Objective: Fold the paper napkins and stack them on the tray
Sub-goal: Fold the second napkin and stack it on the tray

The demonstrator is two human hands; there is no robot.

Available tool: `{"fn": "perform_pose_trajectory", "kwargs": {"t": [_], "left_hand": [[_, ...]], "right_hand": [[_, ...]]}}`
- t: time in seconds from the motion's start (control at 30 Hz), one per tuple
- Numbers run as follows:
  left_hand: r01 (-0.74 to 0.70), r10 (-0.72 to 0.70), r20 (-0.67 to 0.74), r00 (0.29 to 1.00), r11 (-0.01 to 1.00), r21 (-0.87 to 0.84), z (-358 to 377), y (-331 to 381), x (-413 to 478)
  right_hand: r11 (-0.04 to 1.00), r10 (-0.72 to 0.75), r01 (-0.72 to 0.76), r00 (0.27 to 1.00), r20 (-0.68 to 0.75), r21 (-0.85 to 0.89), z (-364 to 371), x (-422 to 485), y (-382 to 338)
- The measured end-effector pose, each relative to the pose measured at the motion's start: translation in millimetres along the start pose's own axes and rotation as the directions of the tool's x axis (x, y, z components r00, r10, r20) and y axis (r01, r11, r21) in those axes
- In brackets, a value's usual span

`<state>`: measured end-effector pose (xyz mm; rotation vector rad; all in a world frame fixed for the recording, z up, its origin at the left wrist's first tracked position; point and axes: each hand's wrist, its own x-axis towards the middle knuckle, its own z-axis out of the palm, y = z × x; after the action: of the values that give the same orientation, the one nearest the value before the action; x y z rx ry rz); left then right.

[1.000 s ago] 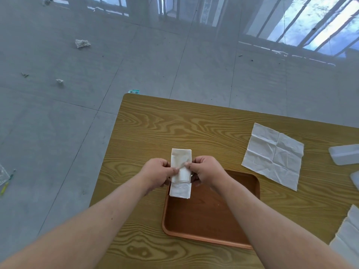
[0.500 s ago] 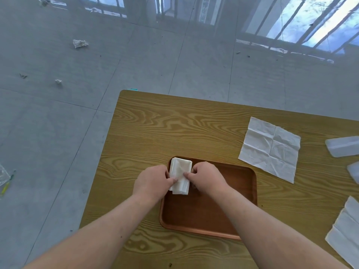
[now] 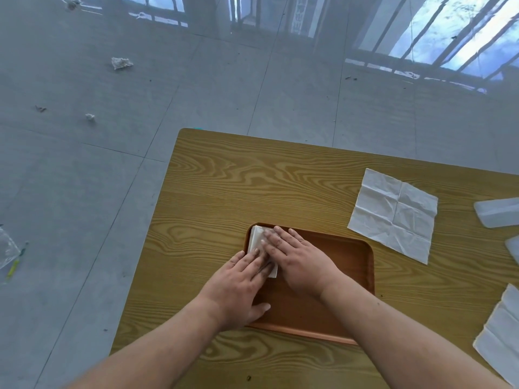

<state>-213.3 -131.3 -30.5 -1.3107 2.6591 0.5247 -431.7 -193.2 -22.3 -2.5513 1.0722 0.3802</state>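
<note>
Both my hands have gone from pinching to flat: left hand (image 3: 238,287) and right hand (image 3: 300,262) press, fingers spread, on the folded napkin (image 3: 257,238) in the tray's (image 3: 351,276) far-left corner; an unfolded napkin (image 3: 393,214) lies beyond.

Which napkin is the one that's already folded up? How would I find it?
Look at the wooden table, then the brown tray near its front edge. In the tray's far left corner lies the folded napkin, with the left hand and right hand flat on it. Unlike the open napkin lying on the table, it is a small thick rectangle.
</note>
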Motion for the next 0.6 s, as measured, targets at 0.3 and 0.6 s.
{"fn": "perform_pose_trajectory", "kwargs": {"t": [0.3, 0.6], "left_hand": [[0.014, -0.015, 0.022, 1.000, 1.000, 0.008, 6, -3, -5], [0.018, -0.018, 0.024, 1.000, 1.000, -0.012, 7, -5, -8]], "right_hand": [[1.000, -0.001, 0.001, 1.000, -0.027, 0.010, 3, 2, -5], [0.993, 0.112, -0.098, 0.960, -0.256, 0.067, -1, 0, -15]]}}
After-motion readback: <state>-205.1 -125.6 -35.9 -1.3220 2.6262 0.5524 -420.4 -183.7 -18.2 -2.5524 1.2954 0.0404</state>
